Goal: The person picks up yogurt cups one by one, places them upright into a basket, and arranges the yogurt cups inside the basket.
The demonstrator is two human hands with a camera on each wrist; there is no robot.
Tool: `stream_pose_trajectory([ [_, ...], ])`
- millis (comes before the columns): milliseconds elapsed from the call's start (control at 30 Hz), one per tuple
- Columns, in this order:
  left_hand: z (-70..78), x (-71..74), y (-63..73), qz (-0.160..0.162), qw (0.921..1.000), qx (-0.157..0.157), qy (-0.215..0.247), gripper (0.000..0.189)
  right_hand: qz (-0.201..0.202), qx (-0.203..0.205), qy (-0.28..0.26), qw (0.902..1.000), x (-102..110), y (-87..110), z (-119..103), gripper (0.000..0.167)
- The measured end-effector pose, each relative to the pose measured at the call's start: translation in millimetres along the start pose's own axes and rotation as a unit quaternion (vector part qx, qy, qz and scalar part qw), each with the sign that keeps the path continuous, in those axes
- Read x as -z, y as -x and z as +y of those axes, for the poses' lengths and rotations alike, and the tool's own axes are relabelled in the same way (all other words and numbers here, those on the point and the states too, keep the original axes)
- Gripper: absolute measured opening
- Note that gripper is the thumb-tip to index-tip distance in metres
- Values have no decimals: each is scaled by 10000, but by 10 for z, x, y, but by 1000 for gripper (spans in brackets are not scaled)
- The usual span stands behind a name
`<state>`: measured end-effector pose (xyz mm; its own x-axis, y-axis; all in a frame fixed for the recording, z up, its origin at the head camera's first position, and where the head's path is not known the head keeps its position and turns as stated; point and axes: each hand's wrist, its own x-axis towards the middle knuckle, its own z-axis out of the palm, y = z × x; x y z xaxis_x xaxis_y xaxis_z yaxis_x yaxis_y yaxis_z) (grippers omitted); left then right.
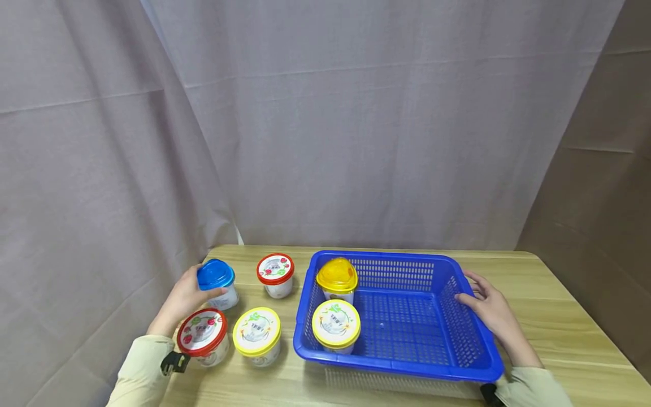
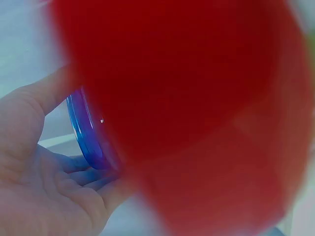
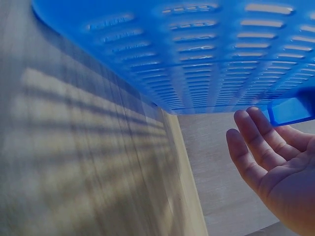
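At the left, my left hand (image 1: 185, 297) holds a tub with a blue lid (image 1: 216, 274), thumb on the near side and fingers round the far side. In the left wrist view a large red blur, likely the red-lidded tub (image 2: 197, 98), covers much of the blue lid (image 2: 84, 130). My right hand (image 1: 490, 311) grips the right rim of the blue basket (image 1: 396, 367); the thumb lies over the rim inside, and the fingers (image 3: 251, 147) are outside. Inside the basket's left end stand a tub with a domed yellow lid (image 1: 338, 275) and a flat yellow-lidded tub (image 1: 336, 324).
A red-lidded tub (image 1: 203, 333) stands just in front of my left hand, beside a yellow-lidded tub (image 1: 257, 333). Another red-lidded tub (image 1: 276, 271) is farther back, left of the basket. The wooden table (image 1: 564, 316) ends at a grey curtain (image 1: 356, 141).
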<state>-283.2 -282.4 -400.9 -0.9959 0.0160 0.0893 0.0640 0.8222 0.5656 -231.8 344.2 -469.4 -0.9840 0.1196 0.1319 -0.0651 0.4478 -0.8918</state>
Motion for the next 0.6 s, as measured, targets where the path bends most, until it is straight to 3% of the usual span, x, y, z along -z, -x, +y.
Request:
stream_pose_trajectory([
  [367, 285, 329, -139, 207, 9995, -215, 119, 106, -12, -14, -10, 10000, 16, -8, -3, 73],
  [600, 522, 305, -249, 290, 9983, -503, 106, 101, 1, -23, -15, 10000, 3, 6, 9, 71],
])
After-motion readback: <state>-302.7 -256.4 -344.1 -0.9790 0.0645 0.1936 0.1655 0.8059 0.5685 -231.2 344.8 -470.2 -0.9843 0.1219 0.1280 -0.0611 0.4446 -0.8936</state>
